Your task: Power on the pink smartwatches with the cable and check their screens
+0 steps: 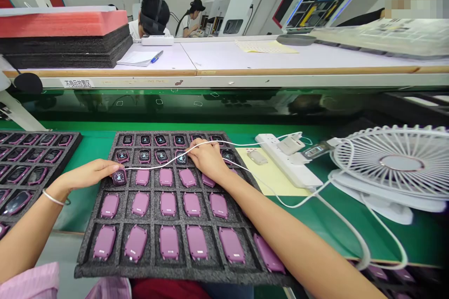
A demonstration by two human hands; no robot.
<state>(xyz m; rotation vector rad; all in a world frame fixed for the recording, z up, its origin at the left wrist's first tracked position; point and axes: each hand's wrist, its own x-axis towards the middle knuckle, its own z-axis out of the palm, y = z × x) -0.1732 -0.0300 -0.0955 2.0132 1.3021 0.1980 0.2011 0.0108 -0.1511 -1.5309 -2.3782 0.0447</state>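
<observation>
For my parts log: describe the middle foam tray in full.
The foam tray is dark grey, spongy-looking, a grid of square pockets, lying flat on the green bench. Far pockets hold watch bodies screen up, near ones purple backs up. The left hand grips one, the right hand rests on it; a white cable crosses it.

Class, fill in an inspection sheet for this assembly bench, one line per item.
Surface: green bench, a yellow sheet on it.
Job's things: foam tray of purple watches, top rows screen-up, lower rows face-down.
Clutter: white fan, second tray.
Hands: left hand pinches one watch; right hand rests on the tray, grip unclear.
Cables: white cable runs from that watch under the right hand towards the power strip.
Surroundings: foam stack, two co-workers behind.
</observation>
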